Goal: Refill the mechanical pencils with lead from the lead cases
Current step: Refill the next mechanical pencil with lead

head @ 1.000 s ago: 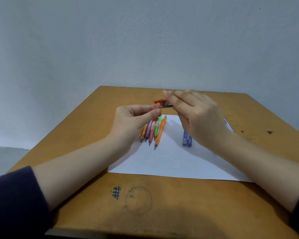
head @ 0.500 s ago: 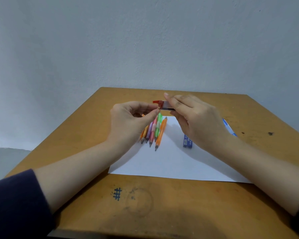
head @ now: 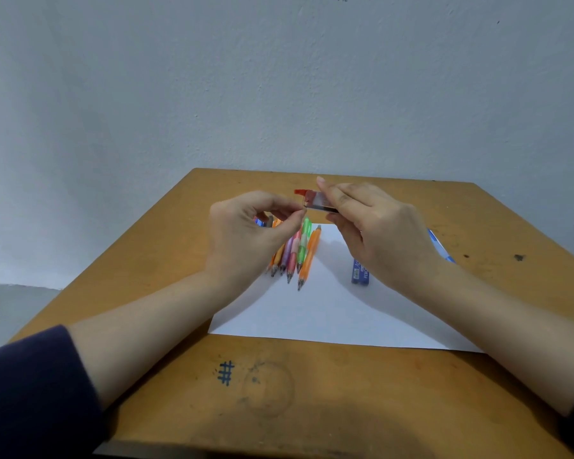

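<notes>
My right hand (head: pixel 375 233) holds a clear lead case with a red cap (head: pixel 314 199) above the table, cap end pointing left. My left hand (head: pixel 246 236) is just left of it, thumb and forefinger pinched together at the case's open end; whether a lead is between them is too small to tell. Below the hands, several mechanical pencils (head: pixel 300 253) in orange, green, pink and purple lie side by side on a white paper sheet (head: pixel 328 313), tips toward me. A blue lead case (head: pixel 359 273) lies on the sheet to the right.
The brown wooden table (head: pixel 312 392) has a pen-drawn hash mark near me. A blue pencil (head: pixel 439 248) peeks out behind my right wrist. A small blue and red item (head: pixel 260 222) shows under my left hand. A grey wall stands behind.
Both hands have stayed together above the pencils. My left fingers have closed into a pinch at the case's end, and the case has tilted slightly.
</notes>
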